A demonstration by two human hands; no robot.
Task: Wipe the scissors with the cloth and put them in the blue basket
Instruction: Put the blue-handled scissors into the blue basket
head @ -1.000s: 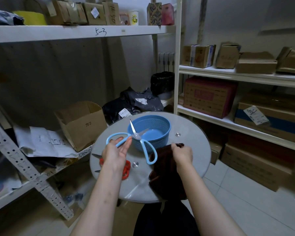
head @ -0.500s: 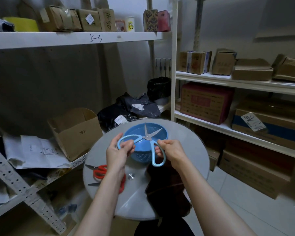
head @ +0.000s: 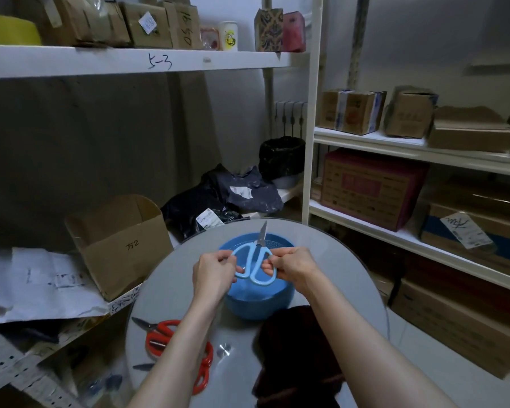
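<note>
Nearest, a dark cloth lies on the right of the round glass tabletop and runs toward its near edge, where the frame cuts it off. Left of it, 2 red scissors lie flat close to the left rim, partly under the left forearm. Between cloth and red scissors is a strip of bare glass with a small metal stud. Past them the basket stands upright around the middle of the tabletop, touching neither cloth nor red scissors, with open glass on its right and behind it out to the far rim. Above the basket's mouth both hands hold the blue scissors: the left hand has its grip pinched on the left handle loop, and the right hand has its grip curled on the right loop. The blades are together and point up and away, over the basket's far wall. Beyond the left rim an open box sits on a low shelf, and black bags lie behind the far rim. A white shelf post rises just past the far right rim.
</note>
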